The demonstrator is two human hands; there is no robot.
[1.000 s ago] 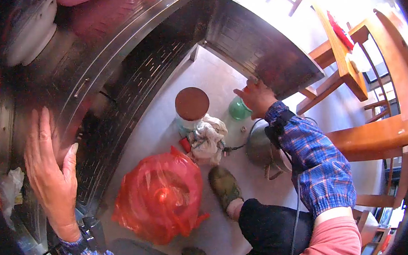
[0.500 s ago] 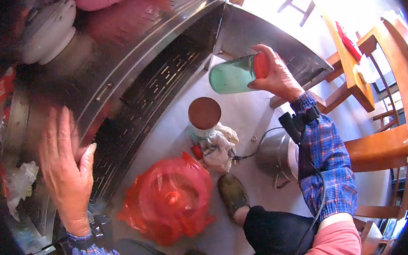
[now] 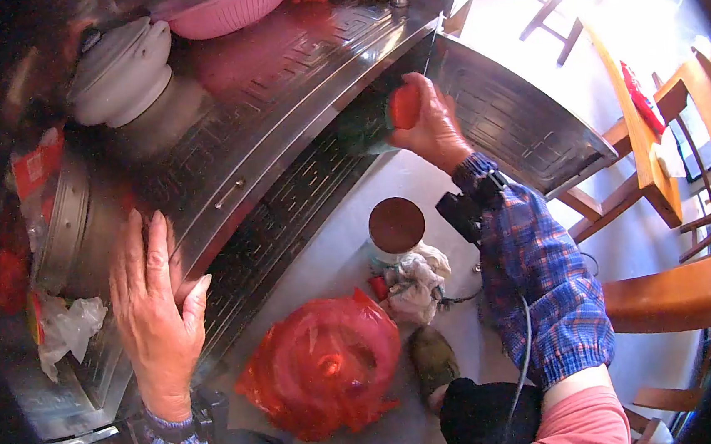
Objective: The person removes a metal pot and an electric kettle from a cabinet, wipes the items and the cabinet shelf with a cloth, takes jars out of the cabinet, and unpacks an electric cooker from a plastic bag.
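My right hand grips a greenish glass jar by its red lid. The jar's body lies sideways and reaches into the dark opening of a metal cabinet, where it shows only dimly. My left hand, fingers stretched out, rests against the front edge of the cabinet's top. Another jar with a brown lid stands on the floor below my right hand. Beside it lies a crumpled whitish cloth.
A red plastic bag sits on the floor near my feet. The cabinet door hangs open at right. On the cabinet top are a white lidded pot and a pink basket. Wooden chairs stand at right.
My right hand has carried the jar leftward and up, from over the floor into the cabinet's opening. The view has shifted; my left hand remains flat at the cabinet edge.
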